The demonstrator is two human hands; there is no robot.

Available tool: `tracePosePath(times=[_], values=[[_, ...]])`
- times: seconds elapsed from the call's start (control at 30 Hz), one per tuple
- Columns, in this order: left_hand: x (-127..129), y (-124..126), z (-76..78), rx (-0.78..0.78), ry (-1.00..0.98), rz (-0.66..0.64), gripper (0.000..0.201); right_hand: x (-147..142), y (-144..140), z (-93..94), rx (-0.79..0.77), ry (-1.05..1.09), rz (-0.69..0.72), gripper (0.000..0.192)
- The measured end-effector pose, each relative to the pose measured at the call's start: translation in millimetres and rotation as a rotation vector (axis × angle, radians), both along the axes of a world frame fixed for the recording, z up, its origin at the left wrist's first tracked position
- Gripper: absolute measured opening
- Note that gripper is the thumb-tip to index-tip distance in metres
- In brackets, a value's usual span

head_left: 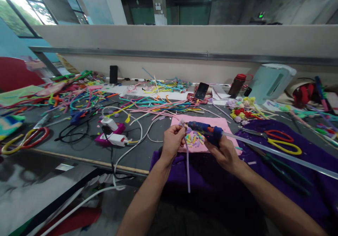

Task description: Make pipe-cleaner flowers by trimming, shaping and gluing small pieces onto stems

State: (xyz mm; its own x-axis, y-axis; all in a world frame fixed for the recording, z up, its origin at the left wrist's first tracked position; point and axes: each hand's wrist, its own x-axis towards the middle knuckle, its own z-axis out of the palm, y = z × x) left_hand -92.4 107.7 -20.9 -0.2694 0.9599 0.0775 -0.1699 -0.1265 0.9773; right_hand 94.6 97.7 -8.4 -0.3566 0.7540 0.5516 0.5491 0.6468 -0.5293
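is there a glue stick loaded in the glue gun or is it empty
Loaded. A long clear glue stick sticks out of the back of the blue glue gun held in the right hand.

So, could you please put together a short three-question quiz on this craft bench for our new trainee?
1. True or false: the right hand holds a blue glue gun with a clear glue stick trailing from its back.
2. What does the left hand pinch?
A. scissors
B. a lilac pipe cleaner
C. a phone
3. Fill in: the small coloured cut pieces lie on a ____ sheet.

Key
1. True
2. B; its lower end hangs down over the purple cloth.
3. pink
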Motion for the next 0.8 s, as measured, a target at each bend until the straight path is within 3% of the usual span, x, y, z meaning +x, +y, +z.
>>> tracePosePath(times=[0.47,0.8], values=[[-0.3,0.2,-2.6,0.002,0.000,-0.038,0.028,3.5,1.4,-2.9,0.041,0.042,-0.017,0.016],[-1.7,1.3,-3.0,0.000,-0.032,-0.018,0.031,1.7,0.9,0.1,-0.018,-0.014,0.024,0.018]])
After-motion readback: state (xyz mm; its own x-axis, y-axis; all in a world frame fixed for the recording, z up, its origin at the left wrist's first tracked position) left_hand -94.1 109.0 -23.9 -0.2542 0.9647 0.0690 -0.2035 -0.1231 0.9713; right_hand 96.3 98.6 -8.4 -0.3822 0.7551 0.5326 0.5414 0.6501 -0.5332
